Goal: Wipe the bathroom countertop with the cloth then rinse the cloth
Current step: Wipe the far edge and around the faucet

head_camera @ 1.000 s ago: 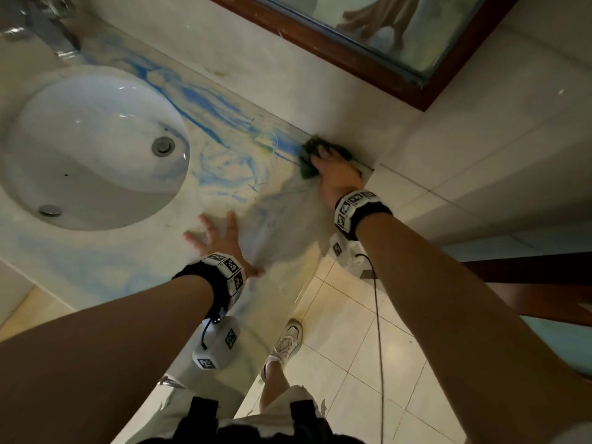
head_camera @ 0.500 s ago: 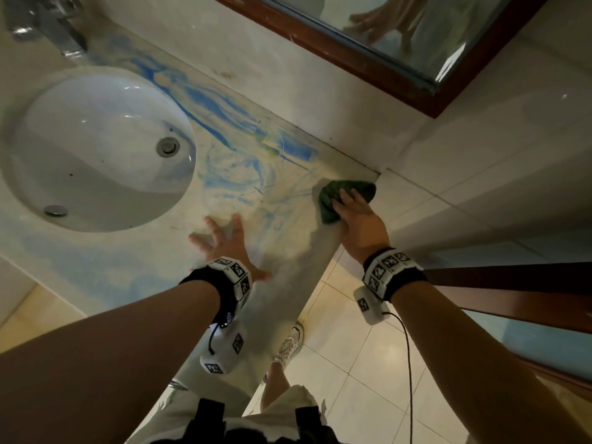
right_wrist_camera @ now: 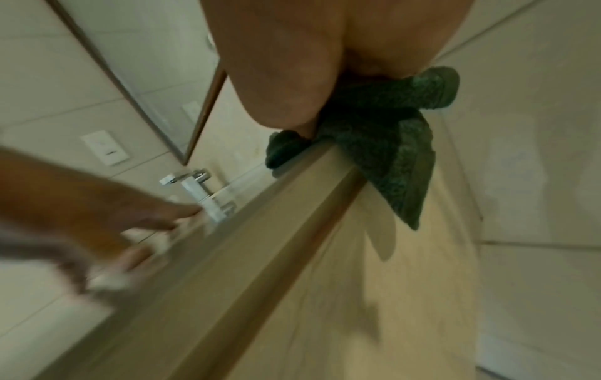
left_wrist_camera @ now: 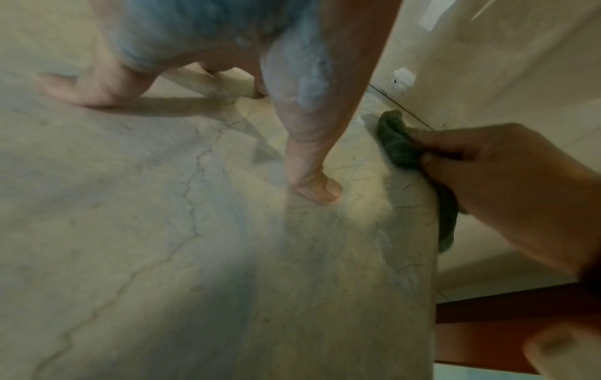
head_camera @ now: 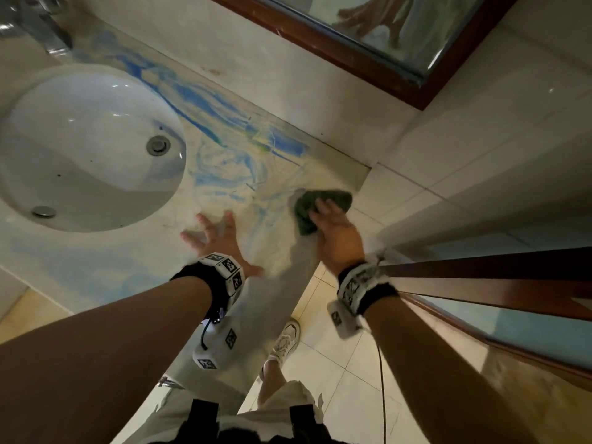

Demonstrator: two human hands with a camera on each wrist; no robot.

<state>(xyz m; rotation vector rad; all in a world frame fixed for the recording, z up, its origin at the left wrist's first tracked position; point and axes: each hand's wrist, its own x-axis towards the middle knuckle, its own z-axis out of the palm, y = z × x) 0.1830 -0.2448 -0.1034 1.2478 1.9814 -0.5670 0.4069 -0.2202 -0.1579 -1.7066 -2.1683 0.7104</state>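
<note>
A dark green cloth [head_camera: 333, 197] lies bunched at the right end of the marble countertop [head_camera: 96, 267], close to the side wall. My right hand [head_camera: 323, 209] is on top of it, fingers curled over it and holding it down. In the right wrist view the cloth [right_wrist_camera: 383, 128] sits under my palm and a corner hangs over the counter's front edge. The left wrist view shows the same cloth [left_wrist_camera: 397, 144] held in my right fingers. My left hand [head_camera: 214, 235] rests flat on the counter, fingers spread, just left of the cloth and holding nothing.
A white oval sink [head_camera: 28, 129] is set into the counter at the left, with a chrome faucet [head_camera: 41, 30] behind it. Blue streaks cover the counter beside the sink. A wood-framed mirror [head_camera: 384, 27] hangs above. A dark wooden door [head_camera: 480, 283] is at the right, tiled floor [head_camera: 336, 395] below.
My right hand has drawn the cloth from the back wall corner toward the front right edge of the counter. The left hand has stayed flat in place.
</note>
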